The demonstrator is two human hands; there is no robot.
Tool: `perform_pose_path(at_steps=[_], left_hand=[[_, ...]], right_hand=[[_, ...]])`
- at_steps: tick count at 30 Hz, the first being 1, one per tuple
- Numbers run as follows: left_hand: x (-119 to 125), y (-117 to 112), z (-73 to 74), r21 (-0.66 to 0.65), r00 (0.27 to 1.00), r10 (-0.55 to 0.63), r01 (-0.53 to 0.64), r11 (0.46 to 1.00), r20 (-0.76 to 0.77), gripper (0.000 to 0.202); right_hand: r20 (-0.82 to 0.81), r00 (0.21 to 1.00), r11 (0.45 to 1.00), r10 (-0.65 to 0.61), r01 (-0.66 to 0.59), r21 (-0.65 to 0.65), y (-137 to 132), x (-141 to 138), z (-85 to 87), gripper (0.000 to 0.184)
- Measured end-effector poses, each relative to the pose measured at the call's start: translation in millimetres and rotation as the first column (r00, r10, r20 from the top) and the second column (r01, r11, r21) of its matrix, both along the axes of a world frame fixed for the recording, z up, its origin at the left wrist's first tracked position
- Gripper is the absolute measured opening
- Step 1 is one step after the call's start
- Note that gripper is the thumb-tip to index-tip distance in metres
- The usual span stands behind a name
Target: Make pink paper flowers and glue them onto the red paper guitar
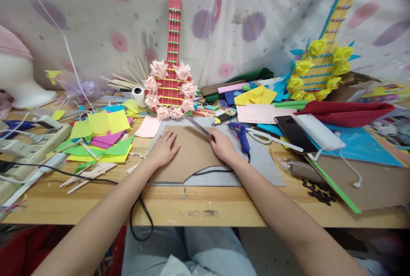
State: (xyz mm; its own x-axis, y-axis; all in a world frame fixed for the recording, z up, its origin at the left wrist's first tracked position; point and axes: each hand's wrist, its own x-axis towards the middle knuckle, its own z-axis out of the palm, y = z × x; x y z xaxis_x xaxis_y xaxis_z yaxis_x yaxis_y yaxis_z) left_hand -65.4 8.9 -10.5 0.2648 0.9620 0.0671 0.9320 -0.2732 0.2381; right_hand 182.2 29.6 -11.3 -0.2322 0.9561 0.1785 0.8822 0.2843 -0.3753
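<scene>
A brown cardboard sheet [192, 162] with a curved notch on its near edge lies in front of me on a grey mat [265, 171]. My left hand [163, 150] rests flat on its left part, fingers spread. At the sheet's upper right, my right hand [221, 144] is closed on the near end of a steel ruler [197, 125], which slants away to the left. Beside that hand lies a blue glue gun [241, 137], its black cord running under the sheet's edge. A yellow utility knife [224, 116] is just beyond the ruler.
A red paper guitar [173, 54] with pink flowers stands behind; a yellow one [320, 71] leans at right. Coloured paper scraps [109, 128] and a power strip [38, 156] lie left. A phone [293, 133], white power bank [320, 132] and boards [374, 186] lie right.
</scene>
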Motion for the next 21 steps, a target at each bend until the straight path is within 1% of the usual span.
perform_pose_path(at_steps=[2, 5, 13, 15, 21], left_hand=[[-1.9, 0.2, -4.4, 0.004, 1.0, 0.009, -0.009, 1.0, -0.006, 0.058], [-2.1, 0.1, -5.8, 0.0, 1.0, 0.017, -0.017, 1.0, -0.018, 0.06], [-0.8, 1.8, -4.8, 0.013, 1.0, 0.025, -0.024, 1.0, -0.007, 0.058], [-0.4, 1.7, -4.4, 0.009, 1.0, 0.025, -0.025, 1.0, -0.008, 0.058], [0.2, 1.4, -2.6, -0.008, 0.999, 0.025, -0.025, 1.0, -0.022, 0.06]], right_hand=[[-0.008, 1.0, 1.0, 0.01, -0.01, 0.008, -1.8, -0.1, -4.0, 0.02], [-0.015, 1.0, 1.0, 0.006, -0.006, 0.015, -3.2, 0.9, -6.7, 0.022], [-0.052, 0.998, 0.999, -0.028, 0.027, -0.03, 1.8, 0.9, -4.3, 0.029], [-0.084, 0.994, 0.997, -0.064, 0.06, -0.049, 2.9, 1.2, -3.7, 0.028], [-0.194, 0.95, 0.967, -0.245, 0.226, -0.115, 6.8, 0.8, -0.2, 0.027]])
